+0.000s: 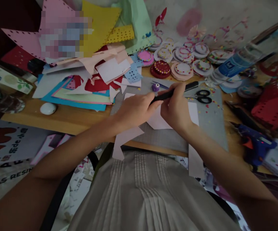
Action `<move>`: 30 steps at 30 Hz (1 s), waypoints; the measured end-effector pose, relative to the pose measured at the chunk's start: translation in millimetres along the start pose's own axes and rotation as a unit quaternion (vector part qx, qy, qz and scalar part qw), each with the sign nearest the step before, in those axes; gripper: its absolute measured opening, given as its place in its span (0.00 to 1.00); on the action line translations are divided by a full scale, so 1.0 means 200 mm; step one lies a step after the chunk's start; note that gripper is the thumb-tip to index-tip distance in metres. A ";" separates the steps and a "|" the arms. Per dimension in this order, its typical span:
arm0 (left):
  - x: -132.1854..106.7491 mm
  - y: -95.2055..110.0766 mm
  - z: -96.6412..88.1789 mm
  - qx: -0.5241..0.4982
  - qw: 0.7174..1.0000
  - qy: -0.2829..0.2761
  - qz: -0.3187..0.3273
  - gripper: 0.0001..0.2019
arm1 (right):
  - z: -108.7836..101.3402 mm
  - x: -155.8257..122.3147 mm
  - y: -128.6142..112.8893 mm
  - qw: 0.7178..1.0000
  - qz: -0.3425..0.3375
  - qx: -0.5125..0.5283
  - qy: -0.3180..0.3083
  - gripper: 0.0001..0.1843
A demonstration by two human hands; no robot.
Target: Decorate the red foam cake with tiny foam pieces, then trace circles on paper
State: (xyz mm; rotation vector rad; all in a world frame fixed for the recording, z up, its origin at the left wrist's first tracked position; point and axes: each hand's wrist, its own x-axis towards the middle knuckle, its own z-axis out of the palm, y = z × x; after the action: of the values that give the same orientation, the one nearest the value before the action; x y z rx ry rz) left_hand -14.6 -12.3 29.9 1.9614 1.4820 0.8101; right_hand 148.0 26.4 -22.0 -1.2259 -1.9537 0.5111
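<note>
Over the grey mat (211, 128), both my hands meet on a long black tool (166, 95), whose exact kind I cannot make out. My right hand (177, 109) is wrapped round its middle, and the flat far end sticks out to the right. The fingers of my left hand (136, 109) pinch the other end. Beneath them lies cut pale paper (161, 119). Paper offcuts hang over the table edge, one angular piece (126, 141) below my left wrist and a strip (195, 160) by my right forearm. Black-handled scissors (203, 96) rest just beyond my right hand.
A small purple figure (155, 87) stands behind my hands. Coloured paper and scraps (81, 102) pile up at the left, near a white mouse (47, 108). Decorated paper discs (182, 70) fill the back. A bottle (235, 64) and a blue glue gun (256, 141) occupy the right.
</note>
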 end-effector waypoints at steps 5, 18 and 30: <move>0.03 -0.04 -0.07 -0.193 0.979 -0.071 0.007 0.12 | -0.05 0.04 0.02 0.985 -0.007 0.171 0.028 0.19; 0.12 -0.51 0.05 0.127 0.963 -0.192 0.142 0.46 | -0.26 0.10 0.25 0.874 0.213 0.436 -0.021 0.23; 0.31 -0.53 0.04 -0.273 0.957 0.012 -0.100 0.17 | 0.07 0.18 0.29 0.827 0.273 0.491 -0.014 0.16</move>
State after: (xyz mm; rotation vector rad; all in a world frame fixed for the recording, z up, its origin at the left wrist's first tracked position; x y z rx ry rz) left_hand -63.0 72.4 -45.2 1.3749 1.2683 1.0226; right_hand 161.2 84.6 -56.0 -1.0139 -0.9956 1.5865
